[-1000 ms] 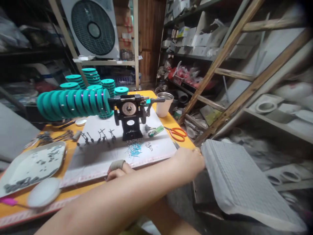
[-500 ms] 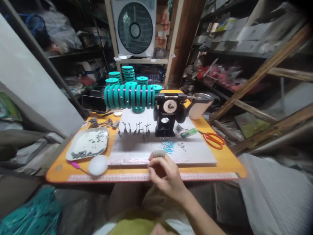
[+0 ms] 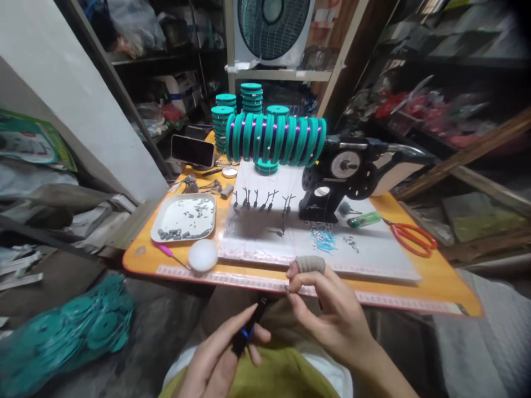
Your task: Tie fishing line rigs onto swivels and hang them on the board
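My left hand (image 3: 226, 342), low in front of my lap, grips a slim black tool (image 3: 243, 337) with a blue part; its exact kind is unclear. Over the table's front edge, my right hand (image 3: 332, 304) pinches a tiny dark piece (image 3: 287, 288) between thumb and fingertip. A grey-beige wrap (image 3: 310, 265) covers one of its fingers. Beyond that hand, small blue-and-white bits (image 3: 322, 239) and little metal pieces (image 3: 350, 244) lie on the white board (image 3: 261, 243). A row of teal spools (image 3: 276, 141) sits on a black winder-like device (image 3: 327, 182).
On the left stand a white tray (image 3: 182, 215) of small grey pieces, a white round lid-like dish (image 3: 203, 255) and a pink-handled tool (image 3: 165, 250). Orange scissors (image 3: 415, 240) and a green cutter (image 3: 365, 220) lie right. A phone (image 3: 193, 151) leans at the back left.
My left hand has come up into view with the black tool. The view has tilted down and turned left. My right hand keeps its pinch near the table's front edge.
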{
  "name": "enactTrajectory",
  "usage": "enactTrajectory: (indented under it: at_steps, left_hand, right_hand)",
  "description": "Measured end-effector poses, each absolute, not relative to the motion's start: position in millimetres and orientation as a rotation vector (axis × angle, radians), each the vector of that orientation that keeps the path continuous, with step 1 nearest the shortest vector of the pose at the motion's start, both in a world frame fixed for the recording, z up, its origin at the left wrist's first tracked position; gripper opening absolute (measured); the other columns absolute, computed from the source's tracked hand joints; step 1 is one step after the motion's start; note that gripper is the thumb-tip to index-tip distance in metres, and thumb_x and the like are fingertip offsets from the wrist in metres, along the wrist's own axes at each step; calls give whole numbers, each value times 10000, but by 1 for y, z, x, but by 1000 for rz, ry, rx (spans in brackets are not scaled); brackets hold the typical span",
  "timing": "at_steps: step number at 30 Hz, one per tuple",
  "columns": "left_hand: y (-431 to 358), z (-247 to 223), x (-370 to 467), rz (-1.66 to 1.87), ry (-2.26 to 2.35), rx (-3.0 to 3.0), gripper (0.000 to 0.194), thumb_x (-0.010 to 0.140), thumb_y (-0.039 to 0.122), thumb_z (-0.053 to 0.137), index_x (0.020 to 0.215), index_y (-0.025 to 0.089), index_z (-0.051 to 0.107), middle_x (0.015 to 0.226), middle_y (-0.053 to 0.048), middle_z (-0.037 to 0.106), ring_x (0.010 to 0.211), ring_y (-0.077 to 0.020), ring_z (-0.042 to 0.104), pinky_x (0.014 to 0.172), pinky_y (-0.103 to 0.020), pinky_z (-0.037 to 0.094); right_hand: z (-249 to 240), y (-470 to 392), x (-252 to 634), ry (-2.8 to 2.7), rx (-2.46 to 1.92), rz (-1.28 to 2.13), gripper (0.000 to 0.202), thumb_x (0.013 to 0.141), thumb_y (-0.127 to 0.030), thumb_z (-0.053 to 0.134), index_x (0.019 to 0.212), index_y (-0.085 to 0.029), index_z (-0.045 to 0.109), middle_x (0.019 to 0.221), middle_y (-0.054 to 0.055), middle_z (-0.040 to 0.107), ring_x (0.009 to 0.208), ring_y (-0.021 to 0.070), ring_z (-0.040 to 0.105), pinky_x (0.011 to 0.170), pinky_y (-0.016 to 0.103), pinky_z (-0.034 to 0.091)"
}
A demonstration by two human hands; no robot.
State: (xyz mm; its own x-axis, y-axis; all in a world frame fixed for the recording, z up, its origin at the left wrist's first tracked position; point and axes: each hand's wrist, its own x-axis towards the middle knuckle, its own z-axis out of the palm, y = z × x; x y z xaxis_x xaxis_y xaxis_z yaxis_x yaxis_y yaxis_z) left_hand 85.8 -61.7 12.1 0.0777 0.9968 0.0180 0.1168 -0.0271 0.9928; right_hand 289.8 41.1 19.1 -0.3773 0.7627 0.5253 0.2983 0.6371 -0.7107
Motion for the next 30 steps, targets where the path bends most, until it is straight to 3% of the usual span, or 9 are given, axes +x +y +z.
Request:
enactTrajectory:
  at_steps: [3,6,13,18,30]
  left_hand:
    - [-56,12,84,1134,1433,1657,404,940,224,521,1299,385,613,1106,-15,752,976,-182,724,876,-248,579]
    - [-56,8,88,1144,1553,1801,473,920,144,531,1343,356,561,1118,-14,739,981,-148,719,871,-203,570]
    - [-59,-1,90,1120,1599,2058,533,891,72,537,1388,259,491,1160,-66,699,1079,-187,662,953,-286,535]
    - [-58,-1,89,1152,1592,2093,567,880,31,535,1405,237,471,1155,-76,686,1061,-194,638,906,-295,523]
    - [-57,1,91,1280,1557,2135,462,876,5,543,1316,144,561,1099,-86,698,1017,-166,633,899,-272,502]
  right_hand:
    - [23,37,288,-2023,-820,607,135,860,-86,598,913,-210,597,936,34,635,879,150,670,749,243,570]
    - [24,33,285,-2066,-812,519,154,859,-60,585,928,-198,593,964,44,636,888,136,663,777,218,561]
    - [24,26,281,-2141,-775,327,183,863,-25,578,984,-161,603,980,73,632,910,144,641,812,216,560]
    - [27,25,279,-2154,-749,301,191,865,-2,582,988,-146,607,995,84,630,945,160,627,846,247,559]
    - [27,22,278,-2176,-724,238,169,861,4,603,985,-110,623,1007,90,624,979,173,611,875,278,557]
